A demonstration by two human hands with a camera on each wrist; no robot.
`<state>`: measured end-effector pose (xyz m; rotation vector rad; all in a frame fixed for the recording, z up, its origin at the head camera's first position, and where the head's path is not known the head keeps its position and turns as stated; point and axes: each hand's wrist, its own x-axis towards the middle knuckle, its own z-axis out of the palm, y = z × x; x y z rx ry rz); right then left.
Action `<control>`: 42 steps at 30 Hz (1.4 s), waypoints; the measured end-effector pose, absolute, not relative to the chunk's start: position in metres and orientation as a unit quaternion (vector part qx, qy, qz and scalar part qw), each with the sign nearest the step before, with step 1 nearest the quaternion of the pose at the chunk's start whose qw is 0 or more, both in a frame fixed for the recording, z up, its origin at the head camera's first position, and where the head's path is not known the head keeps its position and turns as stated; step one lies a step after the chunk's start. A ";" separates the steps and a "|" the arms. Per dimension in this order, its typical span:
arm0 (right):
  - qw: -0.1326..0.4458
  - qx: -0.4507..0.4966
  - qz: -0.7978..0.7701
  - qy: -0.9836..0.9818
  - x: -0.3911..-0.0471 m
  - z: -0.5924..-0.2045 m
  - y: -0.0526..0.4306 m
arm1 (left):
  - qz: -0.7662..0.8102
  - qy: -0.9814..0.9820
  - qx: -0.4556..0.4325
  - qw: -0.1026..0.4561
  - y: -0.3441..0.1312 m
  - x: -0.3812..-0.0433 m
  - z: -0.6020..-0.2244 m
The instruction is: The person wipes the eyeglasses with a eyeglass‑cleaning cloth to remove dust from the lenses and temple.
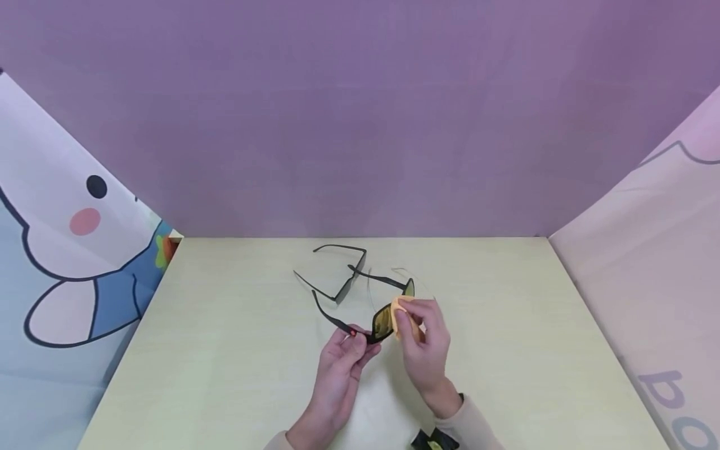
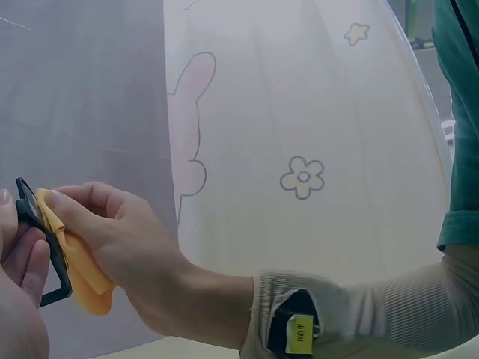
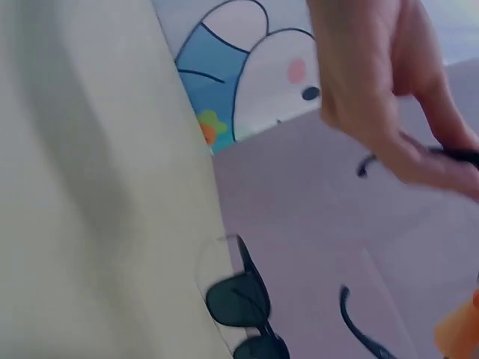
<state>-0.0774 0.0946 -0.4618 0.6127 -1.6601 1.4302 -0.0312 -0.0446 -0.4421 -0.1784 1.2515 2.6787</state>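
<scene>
Glasses point(image 1: 382, 324) clamped in left fingers point(image 1: 354, 350), orange cloth point(image 2: 88, 277) pinched in right fingers point(image 1: 430, 312); yellow wrist tag point(image 2: 300, 333), writing illegible

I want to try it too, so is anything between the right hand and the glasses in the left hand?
Yes, the cloth. The right hand pinches it against the glasses in the left hand. I see nothing else between; the dark-lensed pair lies farther off on the table.
</scene>
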 end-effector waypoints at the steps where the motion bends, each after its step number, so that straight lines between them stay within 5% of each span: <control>1: 0.422 0.250 0.566 -0.663 -0.076 -0.463 0.093 | 0.900 0.423 -0.058 0.087 -0.045 -0.031 -0.442; 6: 0.440 0.305 0.525 -0.662 -0.072 -0.465 0.087 | 0.900 0.428 -0.045 0.072 -0.045 -0.031 -0.445; 14: 0.408 0.250 0.560 -0.677 -0.076 -0.460 0.097 | 0.901 0.419 -0.068 0.089 -0.045 -0.030 -0.442; 20: 0.462 0.310 0.508 -0.658 -0.069 -0.466 0.085 | 0.908 0.406 -0.054 0.088 -0.043 -0.031 -0.443; 29: 0.443 0.242 0.543 -0.671 -0.079 -0.465 0.101 | 0.909 0.397 -0.069 0.102 -0.043 -0.030 -0.441; 36: 0.463 0.330 0.507 -0.648 -0.070 -0.463 0.092 | 0.912 0.395 -0.050 0.105 -0.041 -0.030 -0.443; 42: 0.448 0.257 0.536 -0.668 -0.079 -0.461 0.102 | 0.913 0.389 -0.060 0.110 -0.043 -0.030 -0.442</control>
